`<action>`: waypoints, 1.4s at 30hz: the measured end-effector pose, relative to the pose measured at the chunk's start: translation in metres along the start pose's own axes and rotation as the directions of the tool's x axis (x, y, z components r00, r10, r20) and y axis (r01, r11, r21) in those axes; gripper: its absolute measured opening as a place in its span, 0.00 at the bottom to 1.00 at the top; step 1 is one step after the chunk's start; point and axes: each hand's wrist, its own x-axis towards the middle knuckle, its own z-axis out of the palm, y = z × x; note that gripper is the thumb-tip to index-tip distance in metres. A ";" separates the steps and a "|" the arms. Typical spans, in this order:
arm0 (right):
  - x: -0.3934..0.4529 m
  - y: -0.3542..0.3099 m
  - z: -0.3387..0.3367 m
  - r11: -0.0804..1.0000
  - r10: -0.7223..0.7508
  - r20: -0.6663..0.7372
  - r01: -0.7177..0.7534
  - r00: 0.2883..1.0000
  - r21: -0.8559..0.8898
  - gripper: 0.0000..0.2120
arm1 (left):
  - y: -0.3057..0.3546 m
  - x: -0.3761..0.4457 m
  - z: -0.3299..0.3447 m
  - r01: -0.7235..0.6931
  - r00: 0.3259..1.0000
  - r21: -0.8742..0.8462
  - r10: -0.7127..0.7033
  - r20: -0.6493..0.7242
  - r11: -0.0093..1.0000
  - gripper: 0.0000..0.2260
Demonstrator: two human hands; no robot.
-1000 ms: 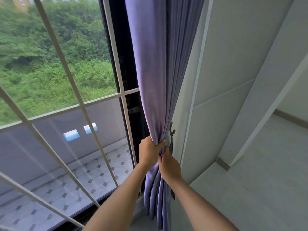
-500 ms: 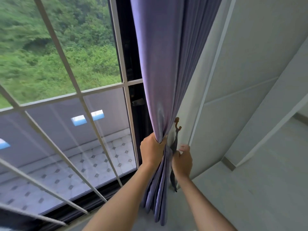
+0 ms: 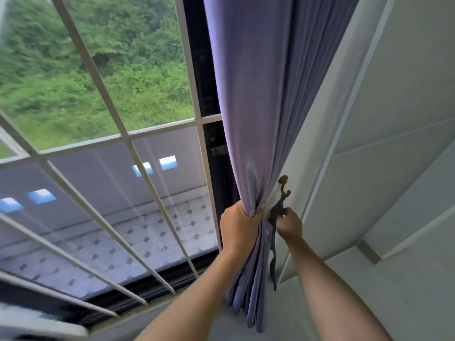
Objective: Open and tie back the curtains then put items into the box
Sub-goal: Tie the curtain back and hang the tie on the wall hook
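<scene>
Purple curtain (image 3: 256, 102), smooth with a faint sheen, gathered into tight vertical folds and hanging along the right edge of the window (image 3: 103, 134). Bunched narrow at mid-height inside the left hand (image 3: 240, 227), then falling loose below that hand in long pleats toward the floor (image 3: 369, 303). Left hand clenched round the gathered fabric, fingers curled over the front of the bundle, thumb side toward the window. Just right of it, right hand (image 3: 290, 226) pinching a dark tie-back cord (image 3: 272, 244), fingers curled on the cord close below a small brown wall hook (image 3: 283, 185). Upper end of the cord looped on the hook, directly above the right hand; loose tail dangling straight down between the two forearms, beside the curtain's lower pleats. Cord not around the curtain; hanging beside it. Both hands close together, the bundle held by the left one just left of the cord.

No box or other container in view.

Beyond the left hand, white window bars over glass, a tiled balcony floor (image 3: 157, 232) and green bushes (image 3: 93, 70) outside. Right of the right hand, a pale panelled wall (image 3: 384, 119).
</scene>
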 end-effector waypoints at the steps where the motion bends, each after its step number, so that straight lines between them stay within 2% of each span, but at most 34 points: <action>1: -0.003 -0.001 -0.002 0.999 0.011 0.008 -0.011 1.000 0.037 0.10 | 0.000 0.001 0.000 -0.002 1.000 0.002 0.002 -0.006 1.000 0.12; 5: -0.032 -0.002 -0.016 0.993 0.048 -0.026 -0.044 0.999 0.113 0.12 | 0.003 0.001 0.000 0.011 1.000 -0.026 -0.011 -0.014 1.000 0.11; 8: -0.057 0.004 -0.030 0.995 0.030 0.046 -0.034 0.999 0.093 0.14 | 0.005 -0.002 0.001 0.024 1.000 -0.043 -0.024 0.002 0.999 0.12; 11: -0.078 0.003 -0.042 0.999 0.005 0.066 -0.002 0.998 -0.046 0.13 | 0.007 -0.004 0.001 0.033 0.999 -0.038 -0.032 0.012 0.999 0.13; 14: -0.097 -0.004 -0.060 0.987 -0.016 0.013 0.017 1.000 -0.160 0.08 | 0.009 -0.003 0.001 0.039 0.999 -0.056 -0.038 0.012 0.998 0.12; 17: -0.115 -0.014 -0.074 0.950 -0.055 -0.027 0.044 0.998 -0.309 0.07 | 0.010 -0.004 -0.002 0.035 0.999 -0.070 -0.034 0.017 0.997 0.11; 21: -0.141 -0.023 -0.074 0.936 -0.110 -0.068 0.080 0.992 -0.343 0.08 | 0.011 -0.006 -0.006 0.027 0.999 -0.065 -0.025 0.038 0.998 0.10; 26: -0.170 -0.034 -0.058 0.974 -0.212 -0.139 0.197 0.967 -0.114 0.05 | 0.012 -0.008 -0.007 0.038 0.998 -0.080 -0.034 0.046 0.996 0.14; 29: -0.182 -0.045 -0.049 0.954 -0.256 -0.195 0.280 0.947 0.110 0.04 | 0.010 -0.007 -0.007 0.014 0.999 -0.081 -0.011 0.042 0.997 0.14; 31: -0.190 -0.050 -0.041 0.924 -0.250 -0.163 0.285 0.954 0.253 0.01 | 0.009 -0.005 -0.008 -0.001 0.999 -0.060 0.004 0.051 0.998 0.11; 34: -0.194 -0.051 -0.018 0.865 -0.186 -0.069 0.197 0.980 0.462 0.10 | 0.008 -0.001 -0.009 -0.026 0.998 -0.020 0.027 0.062 0.999 0.09; 37: -0.191 -0.050 -0.005 0.688 -0.026 0.046 -0.016 0.999 0.726 0.19 | 0.010 0.004 -0.013 -0.035 0.996 0.011 0.034 0.080 0.999 0.09; 39: -0.188 -0.049 -0.004 0.627 0.023 0.057 -0.059 0.998 0.777 0.19 | 0.009 0.006 -0.017 -0.040 0.995 0.017 0.038 0.097 0.999 0.08; 42: -0.182 -0.050 0.001 0.681 0.055 -0.054 0.002 0.997 0.733 0.13 | 0.006 0.007 -0.020 -0.053 0.992 0.024 0.050 0.112 0.998 0.08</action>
